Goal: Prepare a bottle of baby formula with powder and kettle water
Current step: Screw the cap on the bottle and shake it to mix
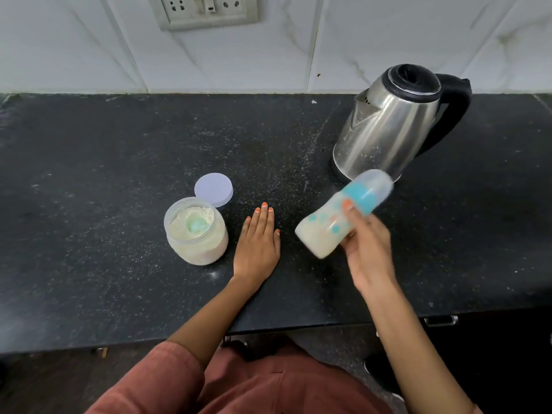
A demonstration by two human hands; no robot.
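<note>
My right hand (pixel 369 249) grips a baby bottle (pixel 325 227) above the counter, tilted with its capped top toward the kettle and blurred by motion. The bottle holds milky white liquid and has a blue collar under a clear cap. My left hand (pixel 258 245) lies flat, palm down, on the black counter (pixel 104 180), holding nothing. Left of it stands an open jar of white formula powder (pixel 195 233) with a pale green scoop resting in the powder. The jar's round lid (pixel 213 189) lies just behind it. A steel kettle (pixel 391 124) with a black handle stands at the back right.
A white tiled wall with a socket panel (pixel 206 10) runs behind the counter. The counter's front edge crosses the lower view, with cabinet handles (pixel 442 320) under it. My reddish-brown clothing fills the bottom centre.
</note>
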